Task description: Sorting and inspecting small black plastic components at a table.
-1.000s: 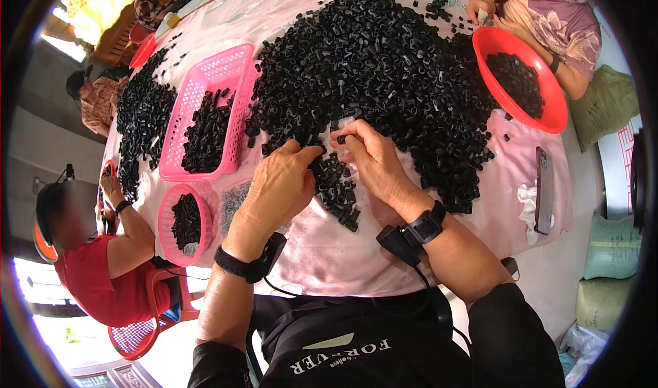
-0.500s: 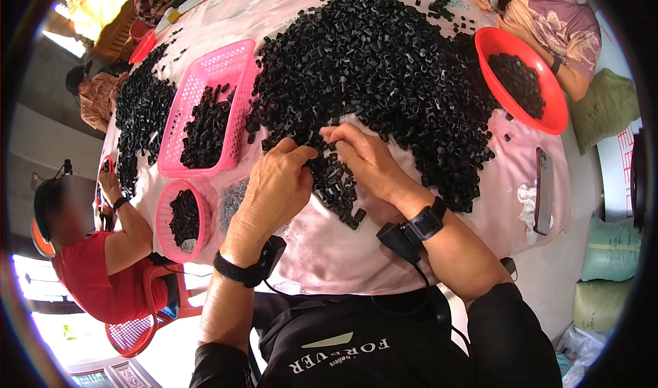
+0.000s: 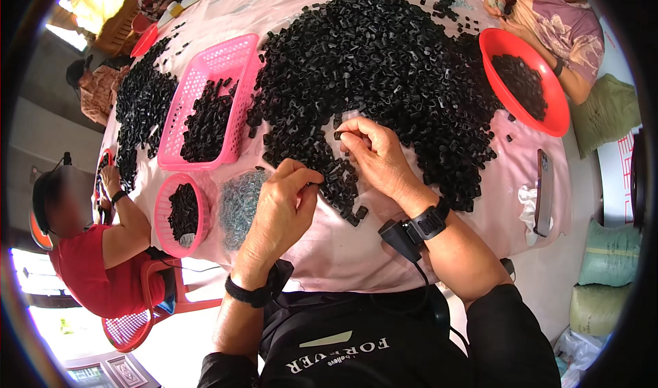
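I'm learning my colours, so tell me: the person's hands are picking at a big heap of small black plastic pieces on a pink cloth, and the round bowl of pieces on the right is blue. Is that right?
Not quite. The round plastic bowl on the right is red, not blue, as the head view shows. The rest holds: both hands, left hand and right hand, pick at the big heap of small black plastic pieces on the pink cloth.
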The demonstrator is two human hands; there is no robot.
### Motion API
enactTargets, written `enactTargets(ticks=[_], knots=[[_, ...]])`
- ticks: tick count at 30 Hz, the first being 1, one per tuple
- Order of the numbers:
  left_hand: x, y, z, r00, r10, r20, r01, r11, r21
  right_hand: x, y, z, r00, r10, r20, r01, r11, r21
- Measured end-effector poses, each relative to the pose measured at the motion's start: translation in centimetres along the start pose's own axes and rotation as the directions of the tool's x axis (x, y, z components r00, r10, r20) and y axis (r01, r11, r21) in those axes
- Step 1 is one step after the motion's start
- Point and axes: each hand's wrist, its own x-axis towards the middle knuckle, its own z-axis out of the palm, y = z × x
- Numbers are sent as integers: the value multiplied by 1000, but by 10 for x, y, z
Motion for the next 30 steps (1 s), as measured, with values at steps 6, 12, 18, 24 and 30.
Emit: enactTargets(ticks=[6, 12, 18, 24, 30], knots=[[-15, 2, 1, 999, 14, 30, -14, 1000, -2, -1, -9, -2, 988, 156, 2, -152, 964, 219], [-24, 2, -3, 996, 7, 94, -8, 1000, 8, -1, -14, -1, 980, 196, -32, -181, 951, 251], [-21, -9, -27, 988, -89, -124, 103, 988, 113, -2, -6, 1, 983, 158, -91, -122, 943, 309], [-24, -19, -27, 985, -123, -123, 142, 977, 156, -5, -13, 0, 984, 52, -170, -61, 997, -47], [-23, -21, -17, 989, -117, -91, 136, 960, 245, -4, -15, 2, 972, 226, -68, -207, 954, 215]])
